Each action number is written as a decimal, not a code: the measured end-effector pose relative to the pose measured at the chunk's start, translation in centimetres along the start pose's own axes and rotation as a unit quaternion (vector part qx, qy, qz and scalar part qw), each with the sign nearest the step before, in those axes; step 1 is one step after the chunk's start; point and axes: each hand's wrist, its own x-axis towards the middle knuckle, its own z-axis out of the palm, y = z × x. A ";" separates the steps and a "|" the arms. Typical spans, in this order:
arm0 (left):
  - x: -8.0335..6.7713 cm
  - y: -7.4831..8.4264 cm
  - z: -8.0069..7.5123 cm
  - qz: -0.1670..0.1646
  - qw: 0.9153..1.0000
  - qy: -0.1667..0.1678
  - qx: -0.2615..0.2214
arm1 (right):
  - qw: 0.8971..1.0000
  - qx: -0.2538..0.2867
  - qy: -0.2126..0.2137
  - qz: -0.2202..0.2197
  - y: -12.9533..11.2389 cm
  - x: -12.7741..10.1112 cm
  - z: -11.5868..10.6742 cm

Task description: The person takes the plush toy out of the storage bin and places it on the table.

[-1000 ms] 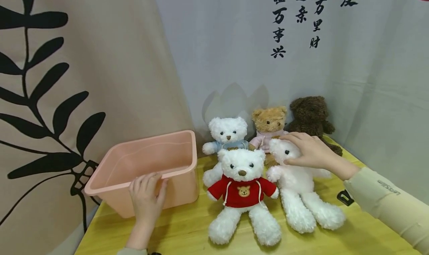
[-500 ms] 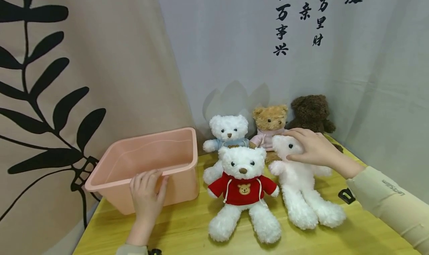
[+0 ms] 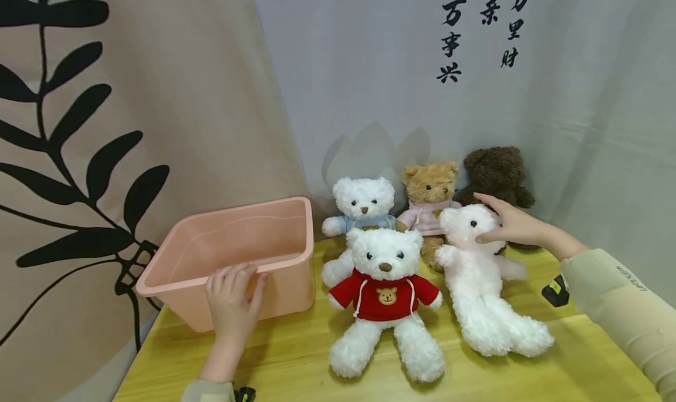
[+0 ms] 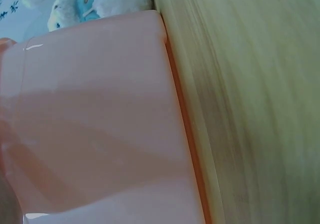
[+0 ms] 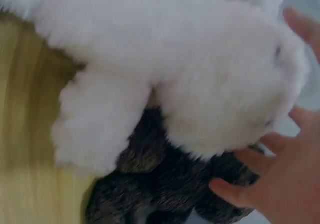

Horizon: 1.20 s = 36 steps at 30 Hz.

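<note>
My left hand (image 3: 232, 302) grips the near rim of a pink plastic storage bin (image 3: 280, 290), with fingertips over the edge and the thumb outside. In the left wrist view, the bin's side wall (image 4: 100, 108) fills much of the picture. At the right, my right hand (image 3: 514, 223) is at the head of an unclothed white teddy bear (image 3: 472, 279), thumb and fingers spread apart. The right wrist view shows these spread fingers about the bear's head (image 5: 235, 78). Beside it sits a white teddy bear in a red hoodie (image 3: 388, 296).
Behind sit a white teddy bear in blue (image 3: 364, 202), a tan teddy bear in pink (image 3: 430, 185) and a dark brown teddy bear (image 3: 493, 173). All stand on a yellow wooden table (image 3: 296, 361) before a printed curtain (image 3: 369, 67). A small black object (image 3: 556, 291) lies near my right sleeve.
My right hand has shifted right and its fingers have spread wider. The unclothed white bear has turned slightly, its head moving right and its legs closer together. My left hand stays on the bin.
</note>
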 end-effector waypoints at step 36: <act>0.1 -0.1 0.3 -0.005 1.000 0.004 0.003 | 0.928 -0.179 0.220 -0.243 -3.8 -4.2 5.0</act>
